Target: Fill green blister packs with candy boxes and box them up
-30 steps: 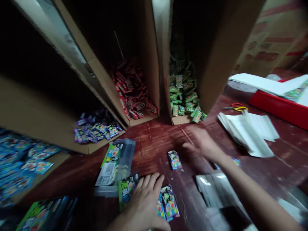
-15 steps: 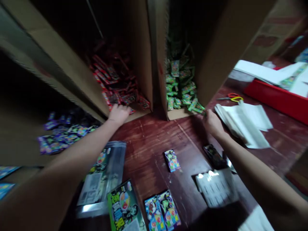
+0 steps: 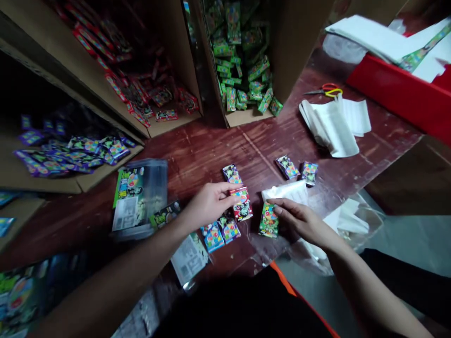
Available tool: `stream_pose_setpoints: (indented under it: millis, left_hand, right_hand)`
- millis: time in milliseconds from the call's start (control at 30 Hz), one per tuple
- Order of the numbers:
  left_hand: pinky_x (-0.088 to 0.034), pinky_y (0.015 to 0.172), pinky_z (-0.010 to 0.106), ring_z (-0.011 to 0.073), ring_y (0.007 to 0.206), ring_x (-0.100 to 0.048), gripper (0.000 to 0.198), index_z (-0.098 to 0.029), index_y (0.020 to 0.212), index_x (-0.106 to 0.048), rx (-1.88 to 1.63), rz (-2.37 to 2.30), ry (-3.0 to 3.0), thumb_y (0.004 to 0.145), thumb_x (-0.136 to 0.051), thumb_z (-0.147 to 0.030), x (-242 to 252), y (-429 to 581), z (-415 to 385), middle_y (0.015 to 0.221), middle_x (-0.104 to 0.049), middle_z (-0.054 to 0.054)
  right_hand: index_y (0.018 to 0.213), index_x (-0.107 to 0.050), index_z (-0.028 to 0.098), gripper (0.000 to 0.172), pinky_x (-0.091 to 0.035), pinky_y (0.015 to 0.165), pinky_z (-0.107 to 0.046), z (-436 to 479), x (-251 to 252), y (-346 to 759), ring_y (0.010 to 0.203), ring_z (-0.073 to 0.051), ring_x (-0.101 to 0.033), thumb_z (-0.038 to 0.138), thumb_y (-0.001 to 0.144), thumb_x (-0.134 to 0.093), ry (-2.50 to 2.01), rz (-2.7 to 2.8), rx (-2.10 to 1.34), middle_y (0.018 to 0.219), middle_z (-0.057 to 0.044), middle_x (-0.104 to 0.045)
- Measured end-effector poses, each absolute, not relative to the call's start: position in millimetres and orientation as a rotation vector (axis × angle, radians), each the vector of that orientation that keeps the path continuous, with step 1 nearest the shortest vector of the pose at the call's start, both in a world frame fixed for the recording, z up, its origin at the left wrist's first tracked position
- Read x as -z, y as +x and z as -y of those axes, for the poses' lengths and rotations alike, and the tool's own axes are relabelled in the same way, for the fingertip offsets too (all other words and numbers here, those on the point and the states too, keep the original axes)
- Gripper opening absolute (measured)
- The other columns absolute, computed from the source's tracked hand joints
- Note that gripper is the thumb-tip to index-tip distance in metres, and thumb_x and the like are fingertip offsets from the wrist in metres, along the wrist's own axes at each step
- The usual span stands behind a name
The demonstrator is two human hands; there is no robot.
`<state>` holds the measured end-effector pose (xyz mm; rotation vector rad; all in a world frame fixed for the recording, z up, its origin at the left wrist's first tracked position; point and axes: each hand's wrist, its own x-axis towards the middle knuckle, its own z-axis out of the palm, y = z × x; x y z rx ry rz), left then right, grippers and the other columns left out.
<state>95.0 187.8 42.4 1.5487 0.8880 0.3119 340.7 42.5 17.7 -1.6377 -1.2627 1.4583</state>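
Observation:
Between the thumb and fingers of my left hand (image 3: 210,203) is a small red candy packet (image 3: 241,206). My right hand (image 3: 299,218) pinches a green candy packet (image 3: 268,220) by its upper edge. Just under the left hand, a blue packet (image 3: 212,237) and a purple packet (image 3: 229,228) lie side by side on the table. Another dark packet (image 3: 230,172) lies behind the red one, partly covered. Beyond the right hand are two more dark purple packets (image 3: 287,167). A white sheet or bag (image 3: 291,190) sits behind the green packet.
Open cardboard boxes hold purple packets (image 3: 88,152), red packets (image 3: 141,96) and green packets (image 3: 243,89). Printed clear pouches (image 3: 158,188) lie at left. Scissors (image 3: 327,90), folded white paper (image 3: 331,124) and a red bin (image 3: 394,89) are at right. A plastic bag (image 3: 352,220) hangs near the edge.
Both hands have drawn back from the boxes toward me, the left now with a red packet and the right with a green one. The camera view has shifted too.

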Motion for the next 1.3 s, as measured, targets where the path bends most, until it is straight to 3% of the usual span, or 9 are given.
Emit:
stream_pose_setpoints:
  millis: [133, 200, 367, 567, 700, 767, 933, 1100, 1300]
  left_hand:
    - [-0.060, 0.088, 0.037, 0.0241, 0.102, -0.074, 0.043, -0.015, 0.124, -0.070, -0.287, -0.876, 1.587, 0.086, -0.069, -0.034, -22.6, 108.8, -159.3, 0.125, -0.074, 0.011]
    - [-0.060, 0.086, 0.035, 0.0234, 0.102, -0.074, 0.041, -0.016, 0.125, -0.070, -0.293, -0.879, 1.632, 0.087, -0.068, -0.033, -20.4, 115.4, -155.0, 0.128, -0.072, 0.011]
    - [-0.060, 0.079, 0.032, 0.0212, 0.095, -0.073, 0.038, -0.015, 0.124, -0.067, -0.275, -0.855, 1.687, 0.089, -0.066, -0.032, -33.1, 117.2, -148.6, 0.120, -0.075, 0.011]
    - [-0.049, 0.099, 0.041, 0.0223, 0.114, -0.063, 0.033, -0.026, 0.130, -0.061, -0.539, -0.776, 2.430, 0.098, -0.055, -0.020, -48.8, 92.4, -122.5, 0.120, -0.070, 0.007]
    - [-0.047, 0.089, 0.041, 0.0243, 0.103, -0.063, 0.030, -0.024, 0.125, -0.064, -0.237, -0.568, 2.875, 0.102, -0.046, -0.017, -29.2, 95.1, -95.7, 0.112, -0.072, 0.008]
    - [-0.047, 0.090, 0.040, 0.0255, 0.106, -0.062, 0.030, -0.021, 0.129, -0.062, -0.112, -0.580, 2.861, 0.101, -0.053, -0.026, -25.2, 95.6, -87.3, 0.117, -0.070, 0.009]
    - [-0.033, 0.113, 0.055, 0.0372, 0.135, -0.047, 0.083, -0.028, 0.150, -0.043, -0.013, -0.762, 2.766, 0.081, -0.069, -0.067, -56.2, 34.7, -106.5, 0.149, -0.052, 0.013]
    - [-0.011, 0.123, 0.062, 0.0378, 0.153, -0.025, 0.086, -0.041, 0.158, -0.029, 0.255, -0.679, 2.793, 0.083, -0.069, -0.030, -68.3, -59.3, -146.2, 0.167, -0.030, 0.005]
    - [-0.013, 0.127, 0.051, 0.0234, 0.155, -0.027, 0.071, -0.045, 0.155, -0.035, 0.326, -0.543, 2.772, 0.095, -0.039, -0.007, -44.8, -65.7, -141.7, 0.163, -0.039, -0.003]
  right_hand:
    - [0.136, -0.060, 0.025, 0.049, -0.057, 0.095, -0.046, -25.7, -9.2, 348.5, 0.108, -0.027, -0.065, 0.054, 0.097, -0.055, -1.790, 1.726, -0.953, 0.128, -0.012, -0.062]
    - [0.146, -0.050, 0.026, 0.066, -0.052, 0.103, -0.051, -22.9, -11.1, 348.9, 0.122, -0.032, -0.057, 0.056, 0.090, -0.067, -1.766, 1.966, -0.762, 0.141, -0.013, -0.056]
    - [0.153, -0.039, 0.023, 0.077, -0.051, 0.101, -0.054, -14.5, -18.0, 338.6, 0.118, -0.035, -0.053, 0.043, 0.086, -0.071, -1.786, 2.198, -0.515, 0.135, -0.015, -0.057]
    - [0.154, -0.034, 0.024, 0.078, -0.050, 0.104, -0.055, 2.1, -25.1, 344.0, 0.123, -0.036, -0.053, 0.047, 0.088, -0.068, -1.815, 1.902, -0.508, 0.136, -0.017, -0.050]
    - [0.153, -0.034, 0.025, 0.077, -0.049, 0.104, -0.057, 5.6, -22.6, 344.1, 0.127, -0.037, -0.052, 0.047, 0.088, -0.069, -1.791, 1.931, -0.514, 0.137, -0.017, -0.051]
    - [0.154, -0.032, 0.025, 0.079, -0.050, 0.103, -0.056, 3.3, -20.5, 340.9, 0.127, -0.037, -0.051, 0.044, 0.087, -0.070, -1.755, 2.002, -0.539, 0.137, -0.016, -0.051]
    - [0.158, -0.027, 0.022, 0.081, -0.049, 0.105, -0.054, -11.3, -20.4, 335.4, 0.127, -0.035, -0.051, 0.033, 0.088, -0.067, -1.617, 2.259, -0.594, 0.141, -0.017, -0.052]
    - [0.157, -0.033, 0.015, 0.083, -0.045, 0.104, -0.058, -38.1, -27.5, 337.6, 0.125, -0.039, -0.050, 0.031, 0.084, -0.067, -1.489, 2.545, -0.544, 0.140, -0.020, -0.053]
    - [0.150, -0.044, 0.008, 0.079, -0.041, 0.106, -0.063, -61.4, -29.1, 326.2, 0.126, -0.045, -0.052, 0.036, 0.082, -0.071, -1.511, 2.703, -0.464, 0.137, -0.024, -0.058]
